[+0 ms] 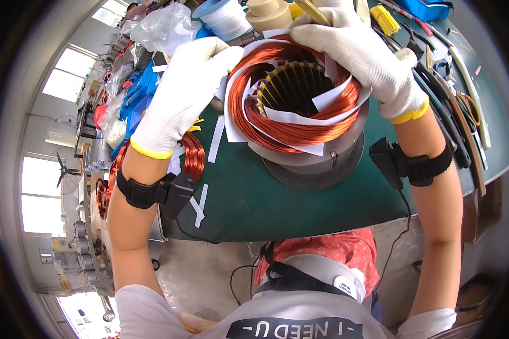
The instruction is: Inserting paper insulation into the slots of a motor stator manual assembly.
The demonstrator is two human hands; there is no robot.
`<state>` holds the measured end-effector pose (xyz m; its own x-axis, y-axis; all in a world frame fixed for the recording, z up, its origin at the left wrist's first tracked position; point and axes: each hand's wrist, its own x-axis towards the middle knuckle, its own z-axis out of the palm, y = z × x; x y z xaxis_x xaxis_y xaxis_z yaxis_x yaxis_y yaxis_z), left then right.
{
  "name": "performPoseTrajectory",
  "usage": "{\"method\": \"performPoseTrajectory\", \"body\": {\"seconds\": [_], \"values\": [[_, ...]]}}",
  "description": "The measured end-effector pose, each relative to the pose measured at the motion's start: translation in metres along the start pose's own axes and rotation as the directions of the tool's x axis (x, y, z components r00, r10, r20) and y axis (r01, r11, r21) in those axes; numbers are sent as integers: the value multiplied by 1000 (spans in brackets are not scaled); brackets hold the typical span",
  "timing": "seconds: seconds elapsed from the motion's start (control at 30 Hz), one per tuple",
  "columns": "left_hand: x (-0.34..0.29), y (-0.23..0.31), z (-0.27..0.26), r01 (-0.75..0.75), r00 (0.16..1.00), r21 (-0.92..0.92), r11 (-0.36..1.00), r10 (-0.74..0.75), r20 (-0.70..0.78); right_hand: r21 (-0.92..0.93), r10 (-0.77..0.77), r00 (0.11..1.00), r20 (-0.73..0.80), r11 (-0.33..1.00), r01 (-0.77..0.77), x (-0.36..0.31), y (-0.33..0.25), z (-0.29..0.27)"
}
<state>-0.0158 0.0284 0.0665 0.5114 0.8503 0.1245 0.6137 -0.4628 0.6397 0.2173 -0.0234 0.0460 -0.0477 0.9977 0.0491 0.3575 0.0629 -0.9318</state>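
1. The motor stator (314,152), a grey metal cylinder with a slotted bore, stands upright on the green-topped workbench (254,198), just in front of the person and between the two forearms

2. Its steel body looks heavy and rigid, so it should stay put under pressure from above; lifting it would best be done by the outer shell, low down, not by the windings

3. The copper windings (266,121) looped over its top rim are springy bundles of thin enamelled wire: they bend as a mass, yet the coating can probably be scratched, so broad finger pressure suits them better than pinching

4. The white insulation paper strips (300,117) tucked between the coils are light, flimsy and likely to tear or slip out if tugged

5. The left hand (181,93), in a white knit glove, is curled about halfway, its fingertips pressing on the left upper edge of the coil bundle; it clasps nothing separate

6. The right hand (362,53), gloved likewise, lies over the far right rim with fingers bent down onto wire and paper; a pale yellowish stick (311,11) shows near its fingertips, but whether they grip it I cannot tell

7. More copper coils (192,155) lie on the bench just beside the left wrist
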Motion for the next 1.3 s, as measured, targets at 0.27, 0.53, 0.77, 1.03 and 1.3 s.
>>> {"method": "performPoseTrajectory", "body": {"seconds": [0.27, 0.53, 0.77, 1.03, 1.3], "values": [[-12, -9, 6, 59, 986, -48, 997, -66, -154, 34, -195, 973, -127, 979, 201, 9, 21, 21], [-9, -8, 3, 49, 998, -77, 996, -52, -34, 79, -216, 972, -94, 971, 224, 16, 32, 19], [10, -14, 7, -259, 938, 295, 920, 313, -152, 128, -283, 942, -180, 943, 308, 25, 42, 20], [12, -19, 0, -262, 946, 387, 884, 315, -80, 17, -389, 910, -142, 918, 395, 13, 33, 20], [22, 23, -23, 119, 953, 198, 973, -168, 252, 123, -243, 951, -189, 956, 268, 6, 30, 24]]}}
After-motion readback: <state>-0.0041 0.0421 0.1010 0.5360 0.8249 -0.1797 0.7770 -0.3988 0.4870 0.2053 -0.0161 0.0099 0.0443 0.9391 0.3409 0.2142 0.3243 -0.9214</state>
